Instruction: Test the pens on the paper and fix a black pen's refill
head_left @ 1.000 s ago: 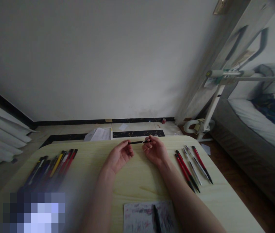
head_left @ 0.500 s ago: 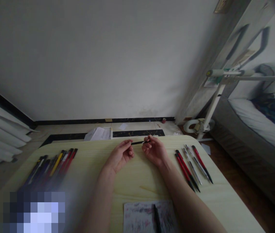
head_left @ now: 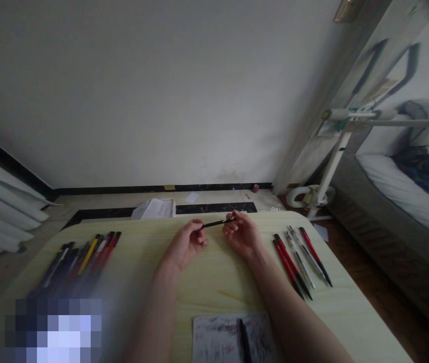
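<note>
A thin black pen [head_left: 216, 223] is held level between my two hands, above the far edge of the table. My left hand [head_left: 190, 239] pinches its left end between thumb and fingers. At the other end, the fingertips of my right hand [head_left: 244, 234] are closed on the pen, hiding its tip. Nearer to me, a scribbled sheet of paper [head_left: 214, 338] lies between my forearms with a black pen [head_left: 245, 340] resting on it.
Red pens [head_left: 288, 264] and clear pens [head_left: 300, 257] lie on the table's right side. A group of several pens, one of them yellow [head_left: 89, 256], lies at left, partly blurred. Beyond the wooden table [head_left: 214, 272] stand a wall and a white exercise frame [head_left: 331, 166].
The pen's left end has dipped slightly, and a little more of the pen shows between my hands. My left fingers have shifted slightly left.
</note>
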Demonstrator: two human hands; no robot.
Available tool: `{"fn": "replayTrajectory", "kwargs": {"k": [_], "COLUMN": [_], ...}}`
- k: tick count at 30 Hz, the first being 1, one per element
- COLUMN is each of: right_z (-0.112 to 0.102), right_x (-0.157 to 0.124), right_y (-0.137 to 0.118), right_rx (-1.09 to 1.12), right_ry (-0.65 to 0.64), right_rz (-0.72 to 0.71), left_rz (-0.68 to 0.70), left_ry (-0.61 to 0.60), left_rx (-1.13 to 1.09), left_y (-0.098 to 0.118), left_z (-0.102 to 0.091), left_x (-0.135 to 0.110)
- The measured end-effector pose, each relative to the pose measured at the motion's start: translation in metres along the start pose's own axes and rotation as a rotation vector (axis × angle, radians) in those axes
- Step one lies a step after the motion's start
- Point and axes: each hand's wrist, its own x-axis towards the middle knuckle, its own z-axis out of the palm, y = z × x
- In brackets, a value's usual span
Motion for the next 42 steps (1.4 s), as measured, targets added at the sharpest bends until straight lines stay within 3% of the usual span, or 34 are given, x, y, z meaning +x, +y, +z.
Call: {"fn": "replayTrajectory", "kwargs": {"k": [10,42], "right_z": [0.0003,0.0004], "right_x": [-0.0009,-0.0006], "right_y": [0.0022,0.0019], "right_rx": [-0.019,0.007], "right_ry": [-0.04,-0.033], "right_rz": [0.015,0.006], "left_rz": [-0.03,-0.01], "left_ry": [-0.057,-0.012], "left_rx": [0.023,-0.02], "left_y": [-0.0007,-0.0012], "left_z": [-0.0003,-0.0001], "left_x": [-0.0018,0.0001]}}
